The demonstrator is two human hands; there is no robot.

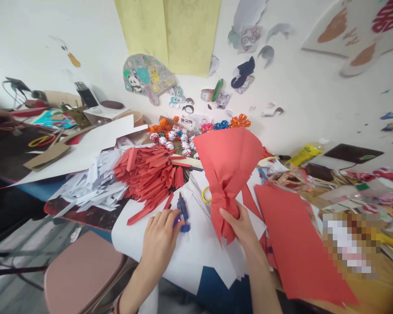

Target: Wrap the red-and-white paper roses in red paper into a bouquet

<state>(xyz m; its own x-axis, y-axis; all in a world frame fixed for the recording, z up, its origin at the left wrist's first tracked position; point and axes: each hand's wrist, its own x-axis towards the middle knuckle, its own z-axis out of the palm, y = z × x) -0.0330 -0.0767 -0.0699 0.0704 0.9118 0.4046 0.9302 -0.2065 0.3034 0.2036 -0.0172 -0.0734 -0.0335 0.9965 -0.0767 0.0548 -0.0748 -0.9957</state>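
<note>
My right hand (240, 224) is closed round the gathered neck of a red paper bouquet wrap (229, 161), which fans out wide at the top. My left hand (160, 231) has its thumb and fingers pinched at the side of a blue glue gun (183, 211), where a small red light glows. The glue gun is over white paper sheets (180, 261), its nozzle pointing away from me. Behind the wrap, yellow-handled scissors (206, 194) show in part. A large red paper sheet (298, 240) lies to the right of my right hand.
Piles of folded red paper strips (150, 170) and white paper strips (98, 183) lie left of centre. Paper flowers (170, 141) stand along the wall. A stool (85, 270) is at lower left. Another person's hand (0, 122) shows at the far left.
</note>
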